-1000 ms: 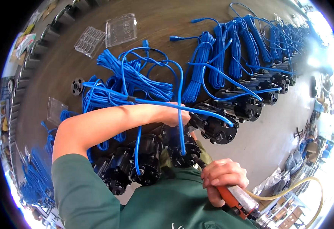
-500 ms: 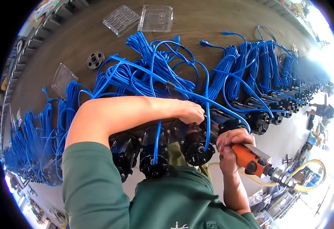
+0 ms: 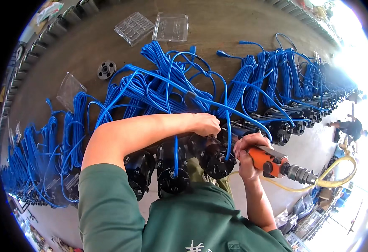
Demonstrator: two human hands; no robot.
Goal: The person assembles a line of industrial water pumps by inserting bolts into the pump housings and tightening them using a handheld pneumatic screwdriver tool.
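My right hand grips an orange air screwdriver, its yellow hose trailing off to the right. The tool's front end is hidden behind my fingers, close to a black cylindrical motor housing with a blue cable rising from its end cap. Across the bench reaches my left arm; my left hand is closed at the far end of that housing, and whatever its fingers hold is hidden. Two more black housings, one in the middle and another further left, lie beside it, their end caps toward me.
Coiled blue cables cover the bench beyond my arms, more bundles running along both sides. Clear plastic trays and a round dark metal disc lie further back. Another person is at far right.
The air screwdriver and my right hand have shifted slightly left. My left hand has moved a little left too, its fingers still closed. The view has shifted slightly.
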